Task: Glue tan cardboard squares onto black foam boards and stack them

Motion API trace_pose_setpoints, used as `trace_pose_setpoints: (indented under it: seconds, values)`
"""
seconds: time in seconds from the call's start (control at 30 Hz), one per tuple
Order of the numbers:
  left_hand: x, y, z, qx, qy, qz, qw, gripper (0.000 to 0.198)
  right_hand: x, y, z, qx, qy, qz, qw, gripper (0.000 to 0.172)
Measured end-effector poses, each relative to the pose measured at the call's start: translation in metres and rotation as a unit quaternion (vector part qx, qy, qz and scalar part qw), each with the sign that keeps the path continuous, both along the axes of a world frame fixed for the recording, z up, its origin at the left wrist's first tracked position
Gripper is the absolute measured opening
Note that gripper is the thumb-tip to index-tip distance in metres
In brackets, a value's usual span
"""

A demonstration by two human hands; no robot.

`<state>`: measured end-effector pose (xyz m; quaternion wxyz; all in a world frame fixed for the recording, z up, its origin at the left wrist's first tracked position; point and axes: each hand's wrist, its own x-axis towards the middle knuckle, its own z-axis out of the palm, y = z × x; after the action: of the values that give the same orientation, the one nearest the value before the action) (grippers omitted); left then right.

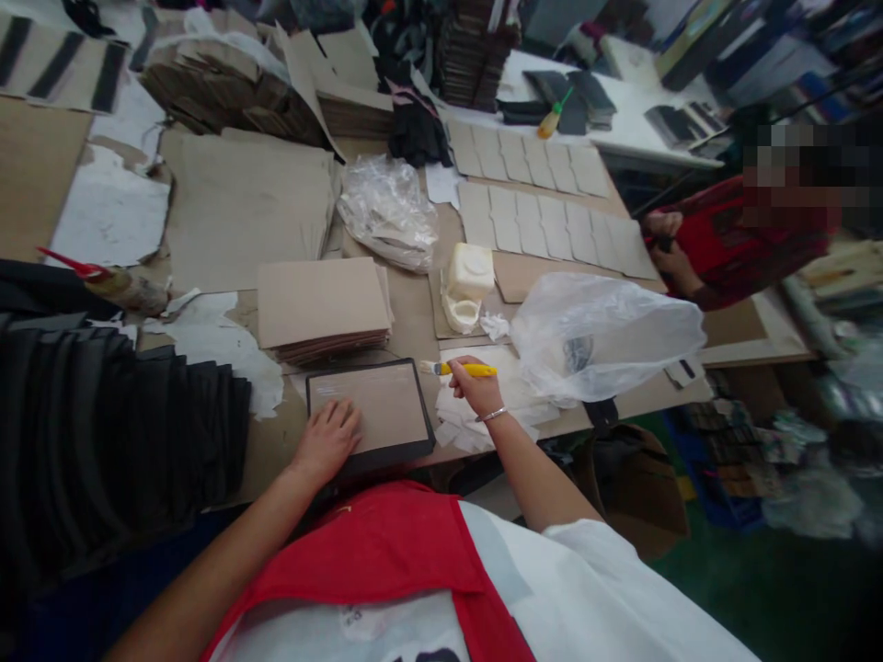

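Yellow plastic, or so it looks from where I stand, makes up the grip of the yellow-handled brush (483,370) in the person's right hand (475,386); that hand is closed in a pinch about the handle near its bristle end, with the spare length poking out to the right. Pale bristles point leftward from the fingers, close to the near edge of the brown panel (390,405), though I can't tell whether they touch it. I'd judge the brush light and stiff in the handle, springy only at the tip, so a hold just behind the bristles should give fine control, while one far back would let it wobble. The left hand (336,428) has its fingers loosely spread and lightly bent, gripping nothing, laid on the panel's left part. That panel, with a dark border showing around it, lies flat on the worktop (412,317) beneath the left hand and to the left of the right one. It looks like card: probably light, fairly stiff, apt to skid if nudged, its corners the likeliest to crease. Flat fingers suit it for steadying; for lifting, I'd take it by two opposite edges, keeping off the face. Beyond the left hand sits a stack of brown sheets (321,303), likely heavier as a pile and ready to slip; beyond the right hand, a cream container (473,267).
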<state>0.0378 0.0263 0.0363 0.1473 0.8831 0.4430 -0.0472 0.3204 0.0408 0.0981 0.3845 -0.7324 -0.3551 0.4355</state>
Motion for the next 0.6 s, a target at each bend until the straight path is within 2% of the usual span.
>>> trace_pose_setpoints:
  seconds: [0.1, 0.2, 0.27, 0.37, 0.43, 0.5, 0.57, 0.6]
  values:
    - [0.003, -0.001, 0.004, 0.01, 0.018, -0.003, 1.0, 0.039, -0.03, 0.001, -0.006, 0.016, 0.067, 0.018, 0.997, 0.03]
    - [0.006, -0.002, 0.007, 0.019, 0.033, -0.003, 0.999, 0.038, -0.075, 0.011, -0.029, -0.01, 0.153, 0.093, 0.984, 0.028]
    - [0.007, -0.003, 0.007, 0.021, 0.037, -0.005, 0.999, 0.038, -0.086, 0.016, -0.043, -0.032, 0.165, 0.1, 0.981, 0.025]
    - [0.006, -0.003, 0.005, 0.02, 0.04, -0.005, 0.999, 0.039, -0.058, 0.005, -0.049, -0.024, 0.116, 0.078, 0.99, 0.028]
    - [0.005, -0.003, 0.004, 0.02, 0.041, 0.0, 0.999, 0.039, -0.02, -0.013, -0.046, 0.005, 0.055, 0.086, 0.995, 0.035]
    - [0.005, -0.003, 0.003, 0.022, 0.04, 0.008, 0.999, 0.041, 0.019, -0.032, -0.045, 0.027, -0.053, 0.112, 0.992, 0.037]
    - [0.005, -0.004, 0.002, 0.025, 0.035, 0.019, 0.999, 0.046, 0.051, -0.045, -0.053, 0.015, -0.227, 0.133, 0.965, 0.033]
    - [0.006, -0.004, 0.002, 0.024, 0.034, 0.024, 0.999, 0.048, 0.063, -0.048, -0.061, -0.003, -0.32, 0.144, 0.937, 0.03]
